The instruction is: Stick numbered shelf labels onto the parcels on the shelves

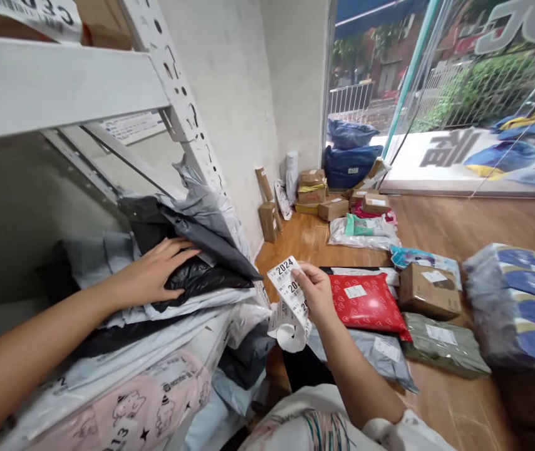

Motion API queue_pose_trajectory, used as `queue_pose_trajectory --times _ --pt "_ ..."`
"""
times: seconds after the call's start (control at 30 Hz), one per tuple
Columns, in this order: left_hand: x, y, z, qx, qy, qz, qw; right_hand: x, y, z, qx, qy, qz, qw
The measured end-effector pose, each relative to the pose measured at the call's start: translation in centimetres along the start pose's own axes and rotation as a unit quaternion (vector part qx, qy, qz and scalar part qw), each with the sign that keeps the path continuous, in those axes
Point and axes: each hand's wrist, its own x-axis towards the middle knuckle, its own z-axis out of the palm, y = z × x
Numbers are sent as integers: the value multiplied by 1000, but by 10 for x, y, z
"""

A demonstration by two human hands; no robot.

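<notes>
Your spread left hand (pixel 161 269) seemingly steadies parcels (pixel 208 280) at eight o'clock; right hand (pixel 317 291) pinches labels (pixel 290 302); peeling likely needs both.

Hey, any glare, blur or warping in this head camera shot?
Head view: a bright glint on the red parcel; the blue-and-white pack looks smeared toward the right edge; the rack slants, likely wide-angle distortion, with dark shadow inside; "2024" on the label strip in the right hand is readable.
</notes>
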Motion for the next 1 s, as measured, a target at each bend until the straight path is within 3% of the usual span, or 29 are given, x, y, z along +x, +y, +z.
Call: queue_pose_trajectory --times 0.13,0.33,0.5,0.7,0.93,1.0 --pt "-5 2 -7 16 21 -13 1000 -15 12 14 59 -53 111 991" --pt "-17 10 -15 3 -53 -43 998 -17 25 55 95 -145 166 971" --pt "-19 23 -15 8 -50 -65 997 2 53 96 173 -191 215 942" --pt "-29 26 -12 1 -64 -72 995 34 68 125 248 -159 230 927" --pt "-34 19 -6 -36 -82 -100 991 52 76 124 280 -93 278 914" --pt "-32 16 -4 -43 -87 -106 990 57 79 123 252 -113 279 920"
